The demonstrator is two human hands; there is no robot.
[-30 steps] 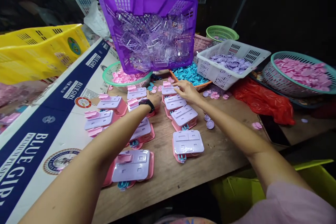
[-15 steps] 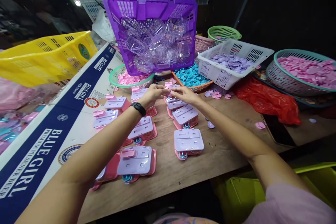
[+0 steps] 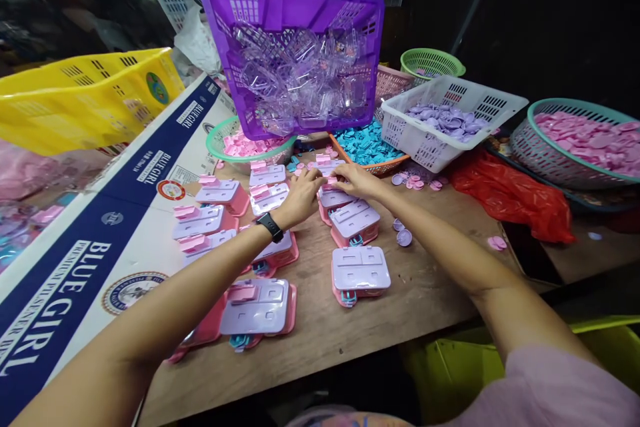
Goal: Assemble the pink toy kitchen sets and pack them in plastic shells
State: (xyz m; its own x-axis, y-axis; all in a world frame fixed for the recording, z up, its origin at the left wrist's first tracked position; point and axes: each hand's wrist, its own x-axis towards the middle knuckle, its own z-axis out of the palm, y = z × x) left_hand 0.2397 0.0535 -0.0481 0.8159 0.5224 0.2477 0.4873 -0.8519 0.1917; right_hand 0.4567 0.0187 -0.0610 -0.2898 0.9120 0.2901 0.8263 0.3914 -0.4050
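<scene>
My left hand (image 3: 301, 199), with a black band on its wrist, is bent over a lilac-lidded pink box (image 3: 334, 199) in the right row. From the other side, my right hand (image 3: 356, 181) reaches the same lid. Between the fingertips of both hands is a small pink plastic piece (image 3: 331, 181), partly hidden by the fingers and low against the lid. Behind it, another lilac-lidded box (image 3: 327, 163) carries a similar pink piece. Two nearer boxes in this row, one lilac lid (image 3: 356, 217) and one front lid (image 3: 361, 267), have teal clips and no pink piece on top.
Several lidded boxes (image 3: 257, 307) stand at left, many with pink pieces. A purple crate (image 3: 290, 7) of clear parts rises behind. Baskets hold pink pieces (image 3: 250, 145), blue pieces (image 3: 367, 143) and lilac discs (image 3: 445, 121). A phone (image 3: 533, 257) lies right, beside a red bag (image 3: 515, 193).
Both hands have come down from above the row onto the lid, bringing the pink piece against it. The left hand has turned more palm-down. The view has shifted slightly.
</scene>
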